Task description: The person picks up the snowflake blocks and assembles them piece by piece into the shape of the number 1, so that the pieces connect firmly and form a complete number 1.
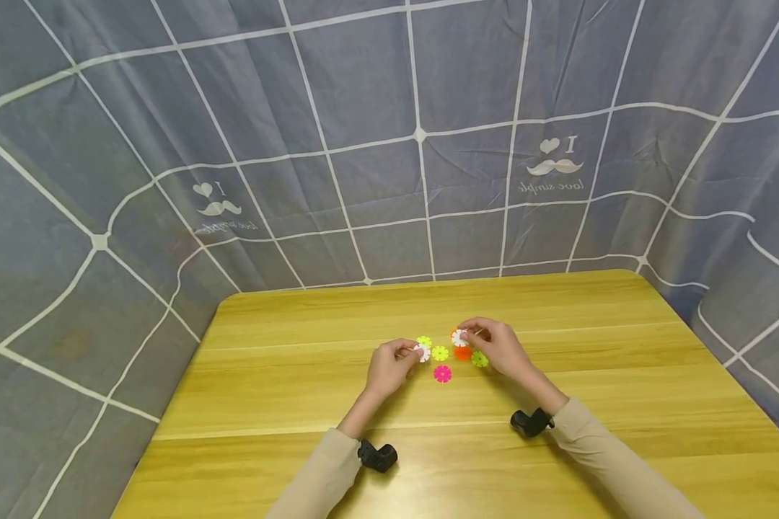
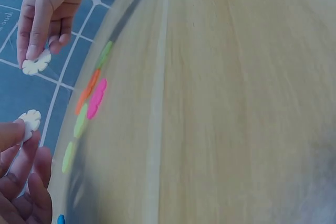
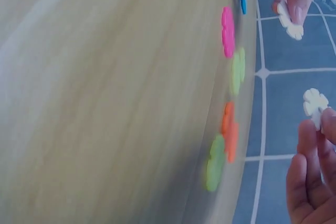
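Note:
My left hand point(image 1: 388, 369) pinches a white notched, flower-shaped plastic disc point(image 1: 424, 352) between thumb and fingers. A second white disc point(image 1: 458, 338) is pinched by my right hand point(image 1: 503, 349). Both wrist views show the two white discs apart from each other and held above the table. Beneath and between the hands lie a pink disc point(image 1: 442, 373), a yellow-green disc point(image 1: 440, 353), another yellow-green disc point(image 1: 424, 341), orange discs point(image 3: 230, 132) and a green disc point(image 1: 480, 359). The edge of a blue disc point(image 3: 243, 0) shows near the left hand in the right wrist view.
The discs lie on a wood-grain table point(image 1: 285, 389) with rounded far corners. Behind it and at both sides hangs a grey curtain point(image 1: 363, 180) with white grid lines. Each wrist wears a black camera, such as the left wrist's camera point(image 1: 378, 456).

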Demonstrator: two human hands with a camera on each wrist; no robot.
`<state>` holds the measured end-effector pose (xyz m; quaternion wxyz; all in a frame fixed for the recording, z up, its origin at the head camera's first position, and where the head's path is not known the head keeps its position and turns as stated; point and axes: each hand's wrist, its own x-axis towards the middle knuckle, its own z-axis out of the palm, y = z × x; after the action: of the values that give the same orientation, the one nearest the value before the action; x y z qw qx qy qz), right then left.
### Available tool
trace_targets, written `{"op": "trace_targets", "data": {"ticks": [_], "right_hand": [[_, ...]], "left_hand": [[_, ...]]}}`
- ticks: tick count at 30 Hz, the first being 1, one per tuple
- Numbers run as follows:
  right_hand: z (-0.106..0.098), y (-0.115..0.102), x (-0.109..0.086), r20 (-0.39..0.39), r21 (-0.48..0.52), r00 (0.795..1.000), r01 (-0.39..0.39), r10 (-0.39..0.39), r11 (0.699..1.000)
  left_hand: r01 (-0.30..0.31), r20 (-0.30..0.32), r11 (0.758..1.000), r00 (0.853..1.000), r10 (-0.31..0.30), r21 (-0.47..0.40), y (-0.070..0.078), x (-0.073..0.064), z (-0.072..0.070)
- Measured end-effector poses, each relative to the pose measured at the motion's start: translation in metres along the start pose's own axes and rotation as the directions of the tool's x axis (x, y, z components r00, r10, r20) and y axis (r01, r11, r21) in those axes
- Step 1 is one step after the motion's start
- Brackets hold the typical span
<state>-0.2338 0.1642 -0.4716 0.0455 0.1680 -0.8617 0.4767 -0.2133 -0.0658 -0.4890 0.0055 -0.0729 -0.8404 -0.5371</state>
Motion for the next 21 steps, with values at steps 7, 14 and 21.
{"op": "trace_targets", "data": {"ticks": [7, 14, 21], "right_hand": [[0.008, -0.010, 0.001, 0.012, 0.077, 0.999, 0.038, -0.039, 0.996], [0.016, -0.013, 0.004, 0.019, 0.105, 0.998, 0.062, -0.065, 0.993], [0.022, -0.012, 0.005, 0.022, 0.101, 0.997, 0.072, -0.074, 0.992]], "left_hand": [[0.036, 0.020, 0.995, 0.999, -0.034, -0.093, 0.003, -0.001, 0.000], [0.088, 0.060, 0.977, 0.995, -0.078, -0.196, 0.004, -0.001, 0.000], [0.107, 0.091, 0.966, 0.992, -0.087, -0.236, 0.015, -0.006, -0.004]]}}
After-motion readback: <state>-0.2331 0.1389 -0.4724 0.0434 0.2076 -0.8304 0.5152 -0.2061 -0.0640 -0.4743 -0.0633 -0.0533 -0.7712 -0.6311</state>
